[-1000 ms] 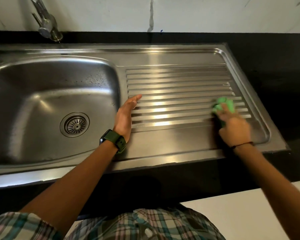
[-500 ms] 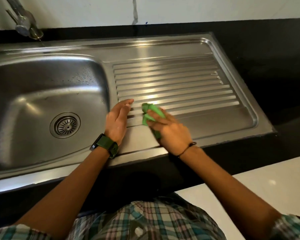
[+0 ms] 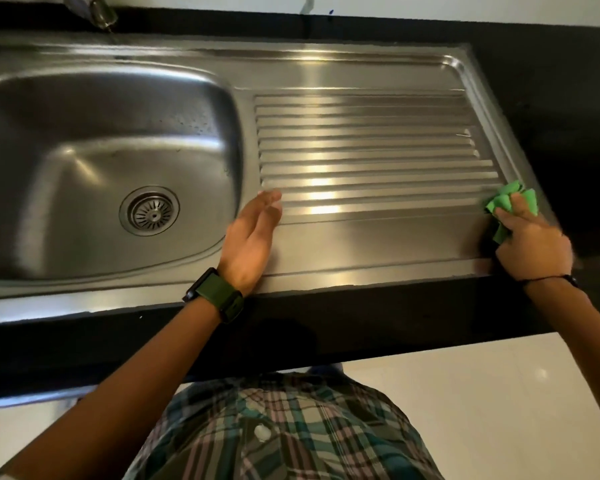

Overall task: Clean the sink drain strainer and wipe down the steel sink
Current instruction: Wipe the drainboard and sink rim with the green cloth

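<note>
The steel sink [image 3: 361, 74] has a bowl on the left and a ribbed drainboard [image 3: 368, 157] on the right. The round drain strainer [image 3: 149, 211] sits in the bottom of the bowl. My right hand [image 3: 530, 244] grips a crumpled green cloth [image 3: 510, 202] and presses it on the drainboard's near right corner. My left hand [image 3: 252, 237], with a green watch at the wrist, rests with straight fingers on the steel between the bowl and the ribs. It holds nothing.
The tap base [image 3: 94, 10] stands at the back left. A black countertop [image 3: 551, 98] surrounds the sink, with its front edge just under my wrists. White floor tiles [image 3: 499, 410] show below at the right.
My right hand has swept the green cloth from beside my left hand across the drainboard to its near right corner. My left hand has stayed in place.
</note>
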### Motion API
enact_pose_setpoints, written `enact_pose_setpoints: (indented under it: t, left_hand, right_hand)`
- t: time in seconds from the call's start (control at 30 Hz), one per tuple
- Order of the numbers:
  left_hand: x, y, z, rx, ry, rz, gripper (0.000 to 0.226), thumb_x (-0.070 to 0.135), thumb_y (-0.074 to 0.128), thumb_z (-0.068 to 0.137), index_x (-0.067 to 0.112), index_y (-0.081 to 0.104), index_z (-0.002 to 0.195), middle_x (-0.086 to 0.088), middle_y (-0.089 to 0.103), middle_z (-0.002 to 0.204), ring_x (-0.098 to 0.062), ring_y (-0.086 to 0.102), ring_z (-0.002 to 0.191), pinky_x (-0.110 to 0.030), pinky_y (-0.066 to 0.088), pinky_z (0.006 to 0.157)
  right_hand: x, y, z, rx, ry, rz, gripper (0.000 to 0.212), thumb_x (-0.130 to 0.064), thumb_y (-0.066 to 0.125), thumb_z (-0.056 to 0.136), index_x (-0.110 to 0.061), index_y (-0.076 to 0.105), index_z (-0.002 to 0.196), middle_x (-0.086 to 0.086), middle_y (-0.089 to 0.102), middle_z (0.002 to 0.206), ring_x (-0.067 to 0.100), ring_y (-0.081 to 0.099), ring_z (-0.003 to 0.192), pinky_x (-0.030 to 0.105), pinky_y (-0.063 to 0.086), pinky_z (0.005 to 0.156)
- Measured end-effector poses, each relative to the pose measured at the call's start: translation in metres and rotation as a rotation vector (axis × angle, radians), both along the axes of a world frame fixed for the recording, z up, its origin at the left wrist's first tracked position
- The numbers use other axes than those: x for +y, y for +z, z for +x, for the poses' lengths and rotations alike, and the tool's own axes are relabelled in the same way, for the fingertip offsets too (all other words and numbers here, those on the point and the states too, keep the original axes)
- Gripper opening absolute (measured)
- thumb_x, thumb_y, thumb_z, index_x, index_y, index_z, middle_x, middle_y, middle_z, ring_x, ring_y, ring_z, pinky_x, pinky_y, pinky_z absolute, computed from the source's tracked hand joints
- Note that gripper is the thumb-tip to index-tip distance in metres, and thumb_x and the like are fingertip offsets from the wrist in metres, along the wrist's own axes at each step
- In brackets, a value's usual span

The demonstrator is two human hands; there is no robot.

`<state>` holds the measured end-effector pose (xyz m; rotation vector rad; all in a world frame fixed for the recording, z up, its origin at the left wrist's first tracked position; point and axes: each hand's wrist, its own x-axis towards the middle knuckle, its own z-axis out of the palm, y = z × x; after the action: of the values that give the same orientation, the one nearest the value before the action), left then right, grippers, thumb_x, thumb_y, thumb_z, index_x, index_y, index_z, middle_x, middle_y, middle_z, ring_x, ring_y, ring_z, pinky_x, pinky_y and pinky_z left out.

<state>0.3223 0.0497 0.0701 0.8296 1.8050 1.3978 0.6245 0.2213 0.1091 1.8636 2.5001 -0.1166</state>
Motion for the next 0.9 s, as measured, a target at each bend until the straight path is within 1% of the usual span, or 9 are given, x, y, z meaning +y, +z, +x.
enact_pose_setpoints:
  t: [0.27, 0.43, 0.47, 0.53, 0.6, 0.63, 0.7, 0.77, 0.9]
  left_hand:
    - [-0.009, 0.008, 0.003, 0.151, 0.065, 0.002, 0.045, 0.034, 0.036, 0.085, 0.017, 0.057, 0.121, -0.005, 0.049, 0.138, 0.000, 0.037, 0.120, 0.014, 0.021, 0.080]
    - [-0.010, 0.009, 0.003, 0.185, 0.110, 0.002, 0.042, 0.031, 0.037, 0.086, 0.015, 0.060, 0.118, -0.004, 0.055, 0.132, 0.000, 0.040, 0.120, 0.012, 0.023, 0.085]
    - [-0.010, 0.010, 0.004, 0.192, 0.125, -0.002, 0.042, 0.032, 0.037, 0.086, 0.016, 0.060, 0.117, -0.004, 0.057, 0.130, -0.002, 0.043, 0.120, 0.007, 0.027, 0.089]
    - [-0.011, 0.012, 0.004, 0.155, 0.157, -0.014, 0.042, 0.035, 0.036, 0.086, 0.017, 0.061, 0.115, -0.007, 0.063, 0.120, -0.013, 0.054, 0.117, -0.018, 0.041, 0.100]
    - [-0.016, 0.016, 0.002, 0.122, 0.204, -0.028, 0.041, 0.037, 0.036, 0.086, 0.018, 0.061, 0.112, -0.006, 0.067, 0.106, -0.022, 0.062, 0.104, -0.039, 0.048, 0.095]
    - [-0.022, 0.017, -0.001, 0.133, 0.228, -0.042, 0.040, 0.038, 0.036, 0.086, 0.019, 0.062, 0.110, -0.006, 0.067, 0.103, -0.022, 0.063, 0.100, -0.038, 0.048, 0.093]
    - [-0.039, 0.018, -0.011, 0.230, 0.280, -0.107, 0.039, 0.039, 0.034, 0.087, 0.020, 0.062, 0.107, -0.004, 0.066, 0.103, -0.012, 0.058, 0.093, -0.023, 0.042, 0.087]
    - [-0.061, 0.020, -0.022, 0.310, 0.360, -0.181, 0.040, 0.039, 0.035, 0.089, 0.017, 0.062, 0.107, 0.000, 0.063, 0.105, -0.005, 0.051, 0.092, -0.015, 0.033, 0.076]
    - [-0.093, 0.031, -0.048, 0.273, 0.476, -0.243, 0.031, 0.030, 0.035, 0.098, 0.013, 0.060, 0.103, 0.002, 0.053, 0.101, -0.009, 0.045, 0.093, -0.022, 0.034, 0.082]
  right_hand:
    - [-0.066, -0.013, -0.048, 0.269, 0.348, 0.135, 0.036, 0.020, 0.059, 0.071, 0.002, 0.068, 0.101, 0.023, 0.061, 0.119, 0.047, 0.060, 0.104, 0.055, 0.051, 0.082]
    - [-0.114, -0.015, -0.123, 0.434, 0.721, 0.175, 0.030, -0.002, 0.050, 0.073, -0.008, 0.075, 0.087, 0.011, 0.072, 0.102, 0.038, 0.069, 0.089, 0.047, 0.057, 0.071]
    - [-0.125, -0.016, -0.140, 0.454, 0.775, 0.142, 0.026, -0.001, 0.059, 0.069, -0.012, 0.076, 0.085, 0.006, 0.073, 0.102, 0.033, 0.070, 0.091, 0.041, 0.058, 0.073]
    - [-0.146, -0.018, -0.173, 0.435, 0.843, 0.036, 0.021, -0.004, 0.075, 0.060, -0.019, 0.077, 0.075, -0.002, 0.075, 0.097, 0.024, 0.071, 0.090, 0.025, 0.057, 0.068]
    - [-0.158, -0.019, -0.198, 0.454, 0.873, -0.046, 0.015, -0.007, 0.078, 0.055, -0.020, 0.075, 0.064, -0.003, 0.076, 0.082, 0.022, 0.071, 0.082, 0.020, 0.052, 0.056]
    - [-0.158, -0.018, -0.205, 0.475, 0.899, -0.072, 0.014, -0.007, 0.078, 0.057, -0.018, 0.075, 0.064, -0.002, 0.076, 0.079, 0.023, 0.071, 0.079, 0.021, 0.052, 0.054]
    - [-0.150, -0.018, -0.201, 0.585, 0.995, -0.152, 0.020, -0.001, 0.073, 0.064, -0.016, 0.077, 0.074, 0.002, 0.076, 0.090, 0.023, 0.071, 0.084, 0.026, 0.056, 0.065]
    - [-0.132, -0.016, -0.185, 0.743, 1.147, -0.300, 0.034, 0.013, 0.062, 0.067, -0.011, 0.076, 0.086, 0.006, 0.071, 0.107, 0.019, 0.069, 0.097, 0.025, 0.052, 0.088]
    - [-0.096, -0.011, -0.169, 0.654, 1.346, -0.380, 0.040, 0.010, 0.050, 0.075, -0.008, 0.066, 0.107, 0.005, 0.055, 0.126, 0.009, 0.053, 0.117, 0.019, 0.040, 0.105]
